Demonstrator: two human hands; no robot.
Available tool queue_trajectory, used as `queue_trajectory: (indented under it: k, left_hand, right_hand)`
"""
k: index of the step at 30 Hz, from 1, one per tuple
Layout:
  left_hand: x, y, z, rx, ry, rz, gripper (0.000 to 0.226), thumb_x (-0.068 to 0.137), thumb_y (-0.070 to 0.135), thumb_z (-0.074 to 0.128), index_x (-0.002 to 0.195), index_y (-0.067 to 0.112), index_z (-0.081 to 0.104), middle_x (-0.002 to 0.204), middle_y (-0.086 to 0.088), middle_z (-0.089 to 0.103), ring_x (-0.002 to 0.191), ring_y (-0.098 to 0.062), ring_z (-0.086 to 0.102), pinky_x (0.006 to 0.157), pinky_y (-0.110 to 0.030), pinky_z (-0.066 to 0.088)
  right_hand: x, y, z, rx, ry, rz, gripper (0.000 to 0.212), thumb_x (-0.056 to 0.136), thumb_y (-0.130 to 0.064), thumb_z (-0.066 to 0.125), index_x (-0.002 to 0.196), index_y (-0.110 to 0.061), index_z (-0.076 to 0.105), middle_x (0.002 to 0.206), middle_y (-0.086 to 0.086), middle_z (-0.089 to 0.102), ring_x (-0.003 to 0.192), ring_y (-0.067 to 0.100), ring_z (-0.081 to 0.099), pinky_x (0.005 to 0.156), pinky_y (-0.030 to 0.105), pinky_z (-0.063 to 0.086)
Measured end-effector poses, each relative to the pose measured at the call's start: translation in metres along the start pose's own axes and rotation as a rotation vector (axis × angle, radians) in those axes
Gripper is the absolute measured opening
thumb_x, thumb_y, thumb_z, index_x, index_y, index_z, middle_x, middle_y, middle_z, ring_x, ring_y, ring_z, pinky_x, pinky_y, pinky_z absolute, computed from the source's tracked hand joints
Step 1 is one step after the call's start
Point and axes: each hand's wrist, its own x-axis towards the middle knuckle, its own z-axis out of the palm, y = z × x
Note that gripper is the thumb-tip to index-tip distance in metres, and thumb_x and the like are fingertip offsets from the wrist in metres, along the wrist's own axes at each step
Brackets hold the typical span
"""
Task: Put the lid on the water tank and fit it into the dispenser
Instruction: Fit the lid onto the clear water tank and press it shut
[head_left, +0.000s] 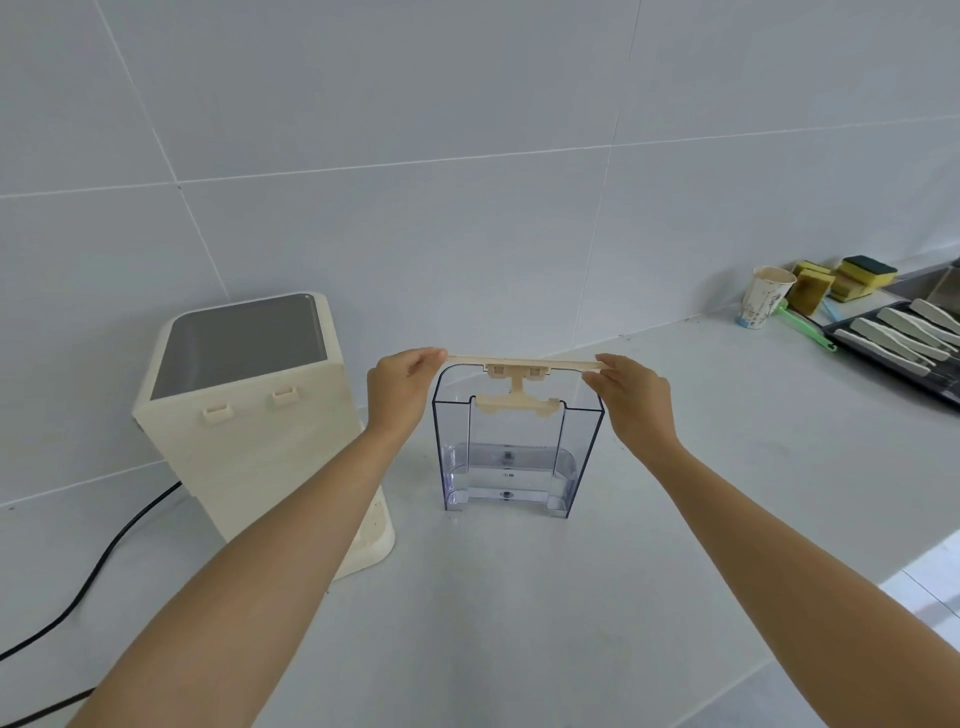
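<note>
So the tank (511, 447) is standing upright on the counter (519, 597), just right of the dispenser (249, 415), with a bit of water in the bottom. The lid (522, 362) is level across the top of the tank, pinched at both ends: left hand (400, 387) on the end nearer the dispenser, right hand (631, 397) on the far end. Fingers on both are closed down narrow on the thin edges, thumbs tucked under as far as I can tell.

Can't tell if it's fully seated or just resting on the rim. It looks like it sits right at the top edge, and the beige clip piece hangs below it inside the tank.

My advice for this bit: keep the lid flat and press both ends down evenly. If one end goes first it'll probably cock and jam. Line up the clips at the middle of the lid with the notch in the tank wall before pushing. Don't squeeze the tank walls; clear plastic like that will likely flex.

After that, it goes into the back of the dispenser, where the two tabs stick out.
</note>
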Motion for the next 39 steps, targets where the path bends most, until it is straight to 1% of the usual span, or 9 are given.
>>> queue_trajectory:
  k: [3, 8, 11, 16, 18, 20, 24, 30, 39]
  left_hand:
    - [-0.009, -0.007, 0.001, 0.022, -0.002, 0.012, 0.026, 0.084, 0.017, 0.058, 0.096, -0.003, 0.068, 0.076, -0.003, 0.062, 0.066, -0.009, 0.051, 0.064, -0.014, 0.038]
    - [-0.021, -0.013, 0.004, 0.028, 0.018, -0.011, 0.029, 0.082, 0.015, 0.061, 0.108, 0.001, 0.063, 0.094, 0.007, 0.06, 0.076, -0.008, 0.054, 0.068, -0.009, 0.04]
    - [-0.026, -0.017, 0.006, 0.037, 0.017, -0.029, 0.029, 0.083, 0.016, 0.06, 0.109, 0.003, 0.063, 0.072, -0.001, 0.056, 0.076, -0.015, 0.045, 0.07, -0.025, 0.036]
    - [-0.032, -0.023, 0.008, 0.087, 0.016, 0.003, 0.029, 0.089, 0.022, 0.05, 0.098, 0.002, 0.069, 0.052, -0.001, 0.025, 0.046, -0.005, 0.029, 0.048, -0.017, 0.022]
    - [-0.036, -0.02, 0.008, 0.078, 0.032, -0.002, 0.029, 0.09, 0.022, 0.048, 0.103, 0.005, 0.068, 0.046, -0.013, 0.035, 0.046, -0.008, 0.037, 0.047, -0.012, 0.025]
    - [-0.039, -0.017, 0.007, 0.051, 0.008, -0.01, 0.029, 0.091, 0.019, 0.047, 0.111, 0.007, 0.064, 0.083, -0.021, 0.071, 0.064, -0.008, 0.057, 0.06, -0.005, 0.036]
    - [-0.041, -0.018, 0.006, 0.157, -0.073, -0.015, 0.032, 0.09, 0.017, 0.046, 0.119, 0.009, 0.058, 0.143, -0.013, 0.042, 0.13, -0.023, 0.041, 0.103, -0.029, 0.035]
    - [-0.055, 0.014, 0.018, 0.047, 0.047, -0.235, 0.051, 0.088, 0.022, 0.045, 0.138, 0.02, 0.031, 0.153, -0.009, 0.011, 0.136, -0.022, 0.025, 0.104, -0.029, 0.022]
    - [-0.07, 0.038, 0.035, -0.264, -0.165, -0.55, 0.076, 0.087, 0.028, 0.046, 0.142, 0.034, -0.005, 0.156, -0.005, -0.012, 0.143, -0.023, 0.005, 0.112, -0.047, 0.015]
  right_hand:
    - [-0.009, 0.008, 0.002, 0.019, 0.0, -0.015, 0.038, 0.089, -0.018, 0.055, 0.125, -0.004, 0.056, 0.119, 0.016, 0.066, 0.102, 0.026, 0.06, 0.09, 0.028, 0.044]
    - [-0.016, 0.021, 0.008, -0.088, -0.021, -0.071, 0.036, 0.089, -0.016, 0.054, 0.124, -0.009, 0.058, 0.096, 0.024, 0.07, 0.073, 0.037, 0.052, 0.064, 0.028, 0.036]
    - [-0.019, 0.025, 0.01, -0.145, -0.044, -0.062, 0.037, 0.089, -0.017, 0.054, 0.125, -0.009, 0.056, 0.081, 0.025, 0.062, 0.07, 0.04, 0.047, 0.054, 0.023, 0.028]
    - [-0.022, 0.03, 0.013, -0.131, -0.059, -0.014, 0.04, 0.09, -0.019, 0.054, 0.129, -0.012, 0.053, 0.081, 0.024, 0.058, 0.066, 0.029, 0.041, 0.057, 0.026, 0.028]
    - [-0.022, 0.03, 0.012, -0.142, -0.056, -0.036, 0.039, 0.09, -0.021, 0.053, 0.128, -0.012, 0.053, 0.079, 0.019, 0.056, 0.062, 0.026, 0.041, 0.055, 0.027, 0.029]
    - [-0.022, 0.028, 0.011, -0.143, -0.058, -0.041, 0.04, 0.092, -0.025, 0.049, 0.129, -0.011, 0.053, 0.096, 0.024, 0.066, 0.073, 0.033, 0.054, 0.065, 0.03, 0.041]
    - [-0.018, 0.026, 0.008, -0.138, -0.064, -0.032, 0.042, 0.094, -0.031, 0.04, 0.129, -0.011, 0.053, 0.103, 0.025, 0.068, 0.063, 0.024, 0.047, 0.061, 0.028, 0.037]
    - [-0.004, 0.01, 0.008, -0.091, -0.166, 0.024, 0.051, 0.096, -0.033, 0.033, 0.142, -0.013, 0.029, 0.136, 0.02, 0.05, 0.126, 0.032, 0.044, 0.096, 0.034, 0.036]
    - [0.023, -0.005, 0.01, -0.091, -0.373, 0.082, 0.051, 0.094, -0.031, 0.039, 0.142, -0.015, 0.031, 0.15, 0.012, 0.035, 0.137, 0.028, 0.032, 0.109, 0.036, 0.028]
